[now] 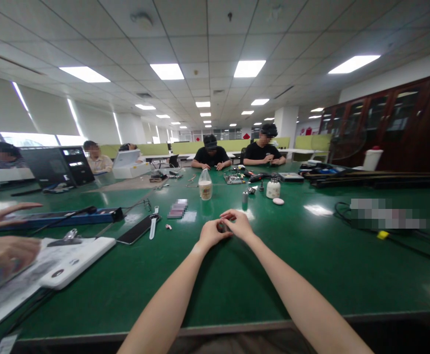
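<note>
Both hands meet over the green table (207, 275), around a small, dark, roundish thing (221, 227) that the fingers mostly hide. My left hand (212, 234) curls around its near left side, thumb stretched across the front. From the right, my right hand (240, 224) bends its fingers over the top and far side. Just beyond them stand a small grey metal cylinder (244, 198) and a white jar (273, 189), with a pale round lid (278, 201) lying in front of the jar. To the left lie an earbud (168, 226) and a white-strapped watch (153, 225).
A bagged cup (205, 190) stands ahead. A dark tablet (136, 230), a blue power strip (100, 216) and a white clipboard (82, 260) lie left, near another person's hands (6, 253). Cables (343, 214) run along the right. Two people sit opposite.
</note>
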Action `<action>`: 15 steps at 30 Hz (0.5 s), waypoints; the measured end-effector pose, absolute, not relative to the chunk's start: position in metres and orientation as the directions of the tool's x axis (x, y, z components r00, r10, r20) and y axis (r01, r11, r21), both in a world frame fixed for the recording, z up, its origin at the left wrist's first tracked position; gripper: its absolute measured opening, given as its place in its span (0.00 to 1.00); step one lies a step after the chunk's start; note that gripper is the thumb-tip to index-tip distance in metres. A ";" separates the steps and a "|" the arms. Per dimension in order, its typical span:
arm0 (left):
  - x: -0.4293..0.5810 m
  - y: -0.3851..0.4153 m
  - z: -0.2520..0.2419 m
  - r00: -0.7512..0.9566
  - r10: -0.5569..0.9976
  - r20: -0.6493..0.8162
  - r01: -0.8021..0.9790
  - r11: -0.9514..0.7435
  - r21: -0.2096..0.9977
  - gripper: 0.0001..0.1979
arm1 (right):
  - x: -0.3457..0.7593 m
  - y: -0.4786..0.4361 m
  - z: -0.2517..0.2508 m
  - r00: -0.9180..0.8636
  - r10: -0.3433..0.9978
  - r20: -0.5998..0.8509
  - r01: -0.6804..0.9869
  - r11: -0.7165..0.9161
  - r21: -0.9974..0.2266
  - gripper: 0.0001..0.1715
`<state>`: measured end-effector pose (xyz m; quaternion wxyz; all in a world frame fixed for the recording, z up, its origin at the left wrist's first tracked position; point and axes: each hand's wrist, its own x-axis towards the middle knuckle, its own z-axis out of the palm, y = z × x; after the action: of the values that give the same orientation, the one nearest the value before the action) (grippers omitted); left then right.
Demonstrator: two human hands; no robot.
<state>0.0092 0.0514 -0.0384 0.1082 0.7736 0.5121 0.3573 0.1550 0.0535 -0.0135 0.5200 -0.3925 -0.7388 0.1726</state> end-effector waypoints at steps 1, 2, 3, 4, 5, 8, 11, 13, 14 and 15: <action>0.009 0.052 -0.039 0.219 0.870 0.442 0.717 -0.451 0.531 0.22 | 0.155 0.054 -0.014 -0.134 0.760 0.635 0.396 0.629 -0.669 0.07; 0.009 0.052 -0.039 0.219 0.870 0.443 0.719 -0.450 0.529 0.22 | 0.156 0.054 -0.015 -0.118 0.762 0.637 0.393 0.625 -0.675 0.07; 0.009 0.052 -0.039 0.219 0.869 0.444 0.720 -0.451 0.528 0.23 | 0.157 0.055 -0.015 -0.108 0.764 0.636 0.395 0.620 -0.678 0.07; 0.009 0.052 -0.039 0.221 0.868 0.445 0.719 -0.453 0.527 0.23 | 0.158 0.056 -0.016 -0.105 0.765 0.635 0.402 0.617 -0.677 0.07; 0.008 0.052 -0.039 0.224 0.867 0.446 0.718 -0.456 0.526 0.23 | 0.159 0.056 -0.016 -0.107 0.766 0.634 0.410 0.615 -0.674 0.07; 0.008 0.051 -0.038 0.232 0.862 0.451 0.714 -0.465 0.523 0.24 | 0.160 0.056 -0.015 -0.130 0.762 0.634 0.439 0.618 -0.653 0.06; 0.008 0.050 -0.037 0.234 0.863 0.447 0.715 -0.465 0.522 0.23 | 0.162 0.054 -0.013 -0.093 0.761 0.642 0.492 0.596 -0.635 0.10; 0.009 0.049 -0.036 0.227 0.866 0.445 0.722 -0.457 0.520 0.23 | 0.164 0.052 -0.012 -0.028 0.770 0.638 0.512 0.559 -0.652 0.15; 0.009 0.048 -0.036 0.223 0.867 0.445 0.723 -0.453 0.521 0.22 | 0.165 0.052 -0.012 0.003 0.775 0.632 0.512 0.542 -0.666 0.17; 0.009 0.048 -0.036 0.220 0.868 0.445 0.722 -0.452 0.523 0.22 | 0.166 0.053 -0.012 0.024 0.780 0.626 0.504 0.531 -0.681 0.18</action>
<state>0.0088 0.0481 -0.0358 0.1024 0.7744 0.5134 0.3552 0.1659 0.0528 -0.0115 0.5421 -0.4672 -0.6868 0.1271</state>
